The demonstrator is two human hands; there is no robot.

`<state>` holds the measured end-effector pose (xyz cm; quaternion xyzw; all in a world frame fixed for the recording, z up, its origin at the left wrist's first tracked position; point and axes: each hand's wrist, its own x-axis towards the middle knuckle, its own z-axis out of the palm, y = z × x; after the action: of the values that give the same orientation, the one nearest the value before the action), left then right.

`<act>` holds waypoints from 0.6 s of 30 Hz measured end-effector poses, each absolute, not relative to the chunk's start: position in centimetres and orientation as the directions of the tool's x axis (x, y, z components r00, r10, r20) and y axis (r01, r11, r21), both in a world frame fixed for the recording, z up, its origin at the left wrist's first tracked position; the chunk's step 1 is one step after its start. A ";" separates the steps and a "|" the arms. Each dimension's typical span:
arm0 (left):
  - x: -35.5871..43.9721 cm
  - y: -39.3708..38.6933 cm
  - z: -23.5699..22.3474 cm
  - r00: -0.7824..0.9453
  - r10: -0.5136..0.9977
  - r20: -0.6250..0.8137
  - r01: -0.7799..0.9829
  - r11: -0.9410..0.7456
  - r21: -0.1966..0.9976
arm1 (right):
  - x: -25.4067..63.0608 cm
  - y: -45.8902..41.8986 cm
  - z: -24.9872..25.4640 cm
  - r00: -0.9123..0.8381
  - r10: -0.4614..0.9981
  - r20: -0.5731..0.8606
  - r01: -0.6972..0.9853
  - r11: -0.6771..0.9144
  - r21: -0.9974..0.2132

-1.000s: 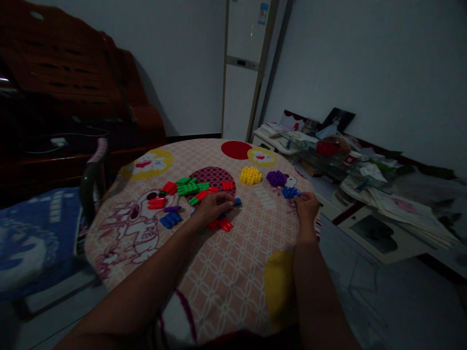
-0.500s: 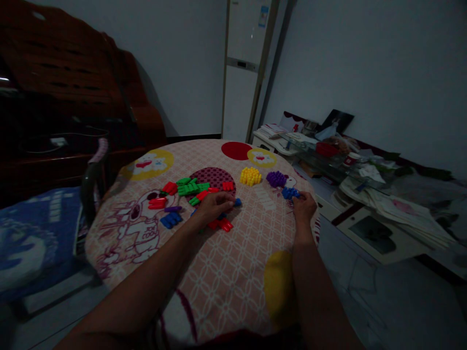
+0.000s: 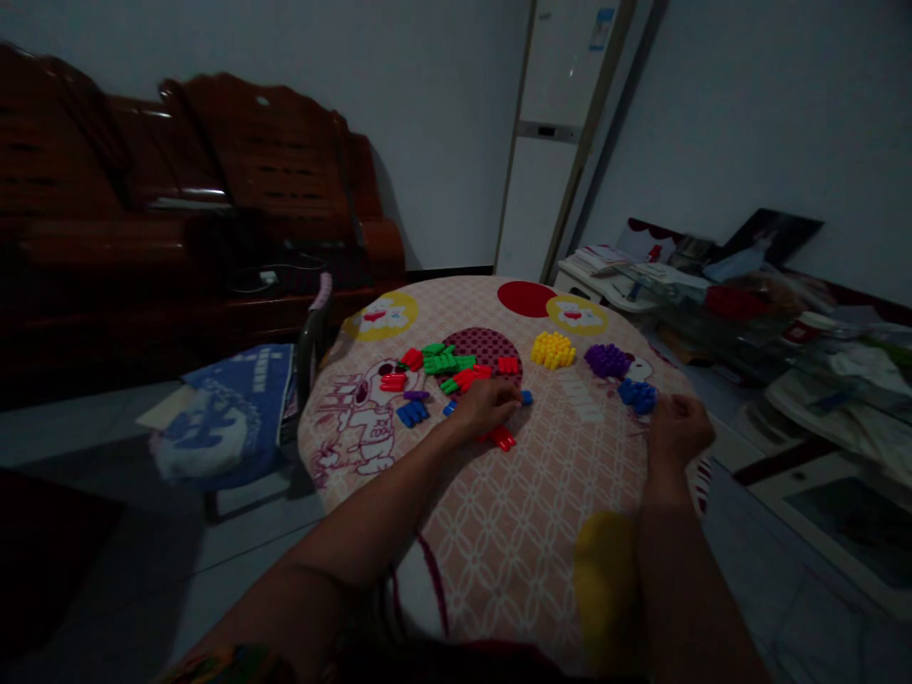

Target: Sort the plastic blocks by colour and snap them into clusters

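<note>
My left hand (image 3: 488,404) is over the loose plastic blocks, its fingers bent and drawn together. Its fingertips are close beside a small blue block (image 3: 526,397); what is under the fingers is hidden. Red blocks (image 3: 503,438) show below the palm, and green blocks (image 3: 446,359) lie beyond the hand. My right hand (image 3: 680,427) is closed at the table's right side, just right of a cluster of blue blocks (image 3: 636,395). No block shows in its curled fingers. Beside that cluster are a purple cluster (image 3: 606,360) and a yellow cluster (image 3: 553,350).
A patterned cloth covers the round table (image 3: 548,503). More loose blocks, among them a blue one (image 3: 412,412) and a purple one (image 3: 416,395), lie on the left. A chair (image 3: 235,408) stands left of the table, and a cluttered cabinet (image 3: 755,361) stands to the right.
The view has turned left. My right hand has drawn back a little to the right from the blue cluster, and its fingers are curled in. My left hand stays over the loose blocks.
</note>
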<state>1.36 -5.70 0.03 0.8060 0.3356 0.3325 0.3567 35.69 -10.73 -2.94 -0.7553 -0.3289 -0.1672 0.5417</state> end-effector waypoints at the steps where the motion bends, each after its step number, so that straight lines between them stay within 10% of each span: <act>1: 1.0 -5.6 0.4 0.545 0.779 0.310 0.350 -0.547 0.760 | 35.6 -10.8 -2.9 0.719 0.302 0.626 0.690 -0.206 -0.694; 7: -6.2 -3.6 3.3 0.191 0.913 0.360 0.692 -0.385 0.610 | 34.7 -10.4 -2.9 0.643 0.335 0.688 0.760 -0.171 -0.627; 12: -12.8 -3.1 3.0 0.205 0.979 -0.001 0.856 -0.178 0.485 | 34.3 -10.2 -2.9 0.626 0.349 0.698 0.773 -0.155 -0.616; 18: -12.8 -3.5 2.2 0.242 0.967 -0.082 0.876 -0.182 0.446 | 34.2 -10.3 -2.8 0.623 0.368 0.690 0.771 -0.142 -0.621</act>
<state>-12.75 -3.53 2.23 0.7607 0.6058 0.1100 0.2055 34.25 -10.26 -2.77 -0.7309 -0.3896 -0.1914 0.5266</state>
